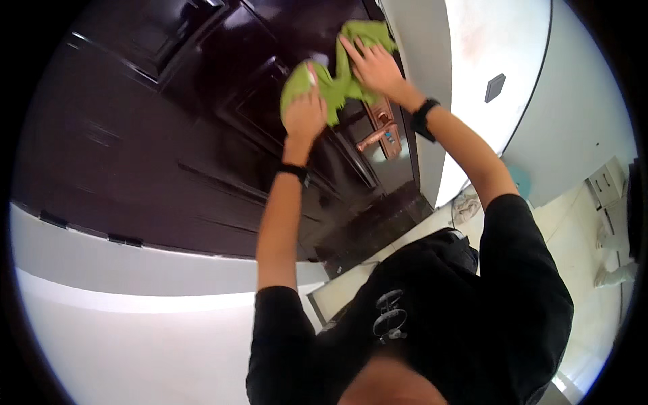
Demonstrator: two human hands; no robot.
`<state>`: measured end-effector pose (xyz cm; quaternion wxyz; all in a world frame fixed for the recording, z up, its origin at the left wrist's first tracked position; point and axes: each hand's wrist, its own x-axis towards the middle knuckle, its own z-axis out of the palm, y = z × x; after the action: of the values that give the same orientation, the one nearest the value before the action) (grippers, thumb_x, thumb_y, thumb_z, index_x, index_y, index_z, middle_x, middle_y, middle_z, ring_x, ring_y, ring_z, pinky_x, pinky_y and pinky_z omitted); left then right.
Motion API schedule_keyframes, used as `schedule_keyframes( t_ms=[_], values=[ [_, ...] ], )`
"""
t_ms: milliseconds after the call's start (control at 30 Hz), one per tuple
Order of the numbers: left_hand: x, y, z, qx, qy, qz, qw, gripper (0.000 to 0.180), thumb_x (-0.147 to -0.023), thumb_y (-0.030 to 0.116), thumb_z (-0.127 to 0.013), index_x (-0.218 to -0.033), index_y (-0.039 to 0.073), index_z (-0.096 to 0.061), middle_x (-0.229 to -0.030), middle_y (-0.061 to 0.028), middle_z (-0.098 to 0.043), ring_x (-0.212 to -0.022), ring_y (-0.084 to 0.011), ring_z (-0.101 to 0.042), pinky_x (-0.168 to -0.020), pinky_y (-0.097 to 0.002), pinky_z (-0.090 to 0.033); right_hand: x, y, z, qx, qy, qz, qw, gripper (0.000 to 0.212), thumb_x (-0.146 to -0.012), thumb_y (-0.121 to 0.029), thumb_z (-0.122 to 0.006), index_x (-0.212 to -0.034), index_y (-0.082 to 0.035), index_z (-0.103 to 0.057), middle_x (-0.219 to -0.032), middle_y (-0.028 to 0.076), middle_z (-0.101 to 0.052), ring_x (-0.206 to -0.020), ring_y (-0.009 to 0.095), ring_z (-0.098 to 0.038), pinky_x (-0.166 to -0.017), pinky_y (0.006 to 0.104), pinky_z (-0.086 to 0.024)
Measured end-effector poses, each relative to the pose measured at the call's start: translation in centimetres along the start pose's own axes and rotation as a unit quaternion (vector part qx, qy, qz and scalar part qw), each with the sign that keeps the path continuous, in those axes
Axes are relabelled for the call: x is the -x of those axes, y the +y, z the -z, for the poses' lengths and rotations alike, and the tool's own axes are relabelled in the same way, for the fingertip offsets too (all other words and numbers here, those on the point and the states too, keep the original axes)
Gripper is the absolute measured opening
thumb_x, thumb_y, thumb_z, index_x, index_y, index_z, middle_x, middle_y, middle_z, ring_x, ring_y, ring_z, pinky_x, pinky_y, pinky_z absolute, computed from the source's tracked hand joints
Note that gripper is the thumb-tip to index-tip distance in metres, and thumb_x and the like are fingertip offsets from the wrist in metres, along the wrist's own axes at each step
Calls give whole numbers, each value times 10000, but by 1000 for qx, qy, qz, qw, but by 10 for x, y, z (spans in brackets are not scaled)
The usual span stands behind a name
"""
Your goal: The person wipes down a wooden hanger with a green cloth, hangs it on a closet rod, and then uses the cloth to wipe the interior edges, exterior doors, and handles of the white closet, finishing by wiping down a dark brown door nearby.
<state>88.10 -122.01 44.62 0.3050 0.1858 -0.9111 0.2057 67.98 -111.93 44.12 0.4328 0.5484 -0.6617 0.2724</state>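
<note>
A bright green cloth is bunched against a glossy dark brown panelled door. My left hand holds the cloth's left part, its index finger stretched upward and the other fingers bent. Higher and to the right, near the door's edge, my right hand holds the other end against the surface with its fingers spread over the fabric. Parts of the cloth lie hidden under both hands. Below the right hand is a copper-coloured door handle on a long plate, which neither hand touches.
A grey door frame borders the door on the right, beside a white wall with a dark switch. Metal hinges line the door's lower left edge. A white cabinet stands at the far right, above a pale tiled floor.
</note>
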Motion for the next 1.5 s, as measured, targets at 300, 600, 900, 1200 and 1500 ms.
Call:
schedule_keyframes(
  t_ms=[300,600,900,1200,1500],
  values=[
    [61,29,-15,72,11,-64,995,745,-750,58,-548,-1409,-111,-246,-1454,-258,-330,-834,-356,-580,-721,-411,-459,87,-2,4,-108,-74,-95,987,717,-846,-148,-573,-1473,-76,-232,-1386,210,-407,-1125,372,-511,-996,423,-397],
    [47,-32,8,-65,160,88,981,688,-892,213,-514,-1415,-118,-214,-1242,-335,-449,-1041,-476,-492,-899,-538,-386,7,-80,-8,-136,10,-100,986,628,-916,-261,-523,-1463,-75,-278,-1305,278,-445,-1035,412,-512,-952,458,-391],
    [90,-123,55,-194,204,129,951,798,-757,256,-602,-1395,-99,-282,-1330,-297,-437,-877,-390,-566,-729,-478,-426,-28,-186,-29,-215,126,-27,968,657,-822,-211,-584,-1422,-57,-365,-1175,208,-585,-893,316,-568,-908,442,-388],
    [176,-253,141,-267,187,136,936,788,-755,244,-563,-1398,-107,-271,-1439,-294,-313,-1023,-455,-479,-893,-514,-374,-85,-316,-8,-299,191,29,935,629,-784,-239,-634,-1356,-57,-448,-1038,107,-622,-891,266,-588,-874,433,-453],
    [239,-334,210,-246,160,194,936,745,-733,78,-535,-1395,-120,-254,-1451,-308,-283,-1143,-463,-434,-969,-501,-332,-113,-459,4,-292,195,101,931,485,-802,-187,-602,-1278,-109,-562,-983,65,-640,-998,239,-612,-840,350,-511]
  ],
)
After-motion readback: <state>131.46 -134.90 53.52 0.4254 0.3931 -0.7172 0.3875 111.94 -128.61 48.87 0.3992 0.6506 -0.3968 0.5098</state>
